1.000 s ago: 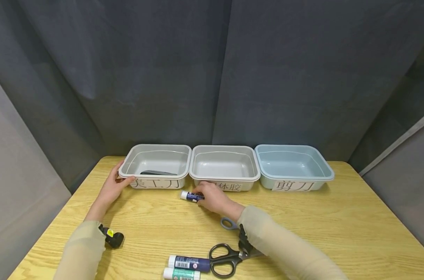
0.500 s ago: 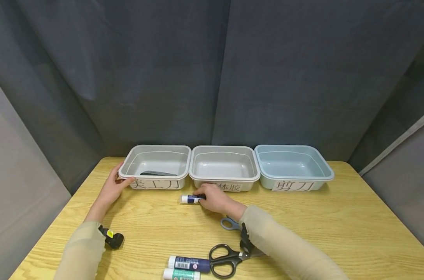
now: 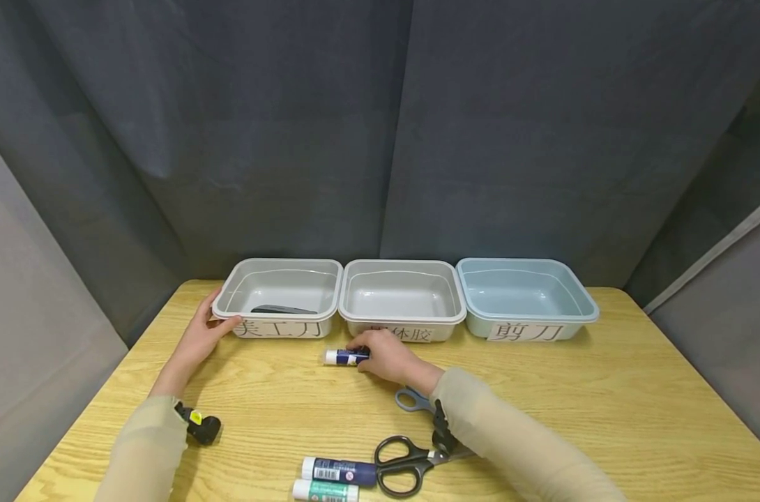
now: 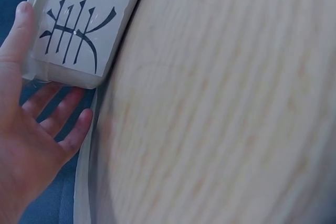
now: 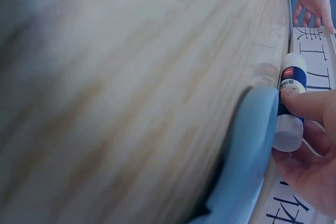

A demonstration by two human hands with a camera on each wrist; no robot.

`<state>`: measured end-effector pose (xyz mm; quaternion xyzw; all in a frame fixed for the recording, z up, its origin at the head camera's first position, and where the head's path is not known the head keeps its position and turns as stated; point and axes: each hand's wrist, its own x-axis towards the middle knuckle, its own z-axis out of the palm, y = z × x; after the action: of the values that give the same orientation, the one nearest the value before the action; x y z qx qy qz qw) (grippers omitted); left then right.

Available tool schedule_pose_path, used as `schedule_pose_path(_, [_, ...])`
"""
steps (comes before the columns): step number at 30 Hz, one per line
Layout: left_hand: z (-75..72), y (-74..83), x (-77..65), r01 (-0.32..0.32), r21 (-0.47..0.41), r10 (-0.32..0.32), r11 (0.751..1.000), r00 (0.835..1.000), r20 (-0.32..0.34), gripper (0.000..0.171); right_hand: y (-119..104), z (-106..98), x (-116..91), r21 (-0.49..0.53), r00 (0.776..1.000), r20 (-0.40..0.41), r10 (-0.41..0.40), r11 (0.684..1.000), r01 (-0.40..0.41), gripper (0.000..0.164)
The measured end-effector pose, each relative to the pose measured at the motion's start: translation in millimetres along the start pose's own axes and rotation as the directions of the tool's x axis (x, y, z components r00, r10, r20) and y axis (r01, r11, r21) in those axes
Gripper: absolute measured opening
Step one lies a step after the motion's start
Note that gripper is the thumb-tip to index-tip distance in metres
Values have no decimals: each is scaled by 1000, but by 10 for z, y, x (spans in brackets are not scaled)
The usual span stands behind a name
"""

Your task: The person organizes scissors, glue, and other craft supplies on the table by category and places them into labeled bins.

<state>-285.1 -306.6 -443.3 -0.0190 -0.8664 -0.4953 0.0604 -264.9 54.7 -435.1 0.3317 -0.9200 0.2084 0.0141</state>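
My right hand pinches a navy glue stick with a white end between thumb and fingers, low in front of the middle grey box. In the right wrist view, the thumb presses the side of this glue stick, with fingers behind it. At the left grey box, my left hand touches the near left corner. Its thumb lies along the rim, and its other fingers extend loosely past the end of the box in the left wrist view. A slim black tool lies inside that box.
A light blue box stands right of the grey ones; all three bear labels. Black-handled scissors, a navy glue stick and a green one lie near the front. Blue-handled scissors lie partly under the right forearm.
The glue stick in my right hand has turned slightly, from slanted to nearly level across the head view. The right hand has shifted slightly nearer me; the left hand stays at the box.
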Motion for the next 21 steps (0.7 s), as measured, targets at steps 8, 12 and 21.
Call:
schedule_pose_path(8, [-41, 18, 2, -1, -20, 2, 1000, 1000, 31, 83, 9, -36, -53, 39, 999, -49, -9, 999, 10, 36])
schedule_pose_path(12, [-46, 27, 20, -5, -17, 5, 1000, 1000, 24, 83, -1, -80, -87, 76, 998, -64, -7, 997, 12, 35])
schedule_pose_path(21, [-56, 89, 20, -8, 13, 7, 1000, 999, 32, 84, 13, -181, -184, 116, 998, -69, -14, 993, 22, 33])
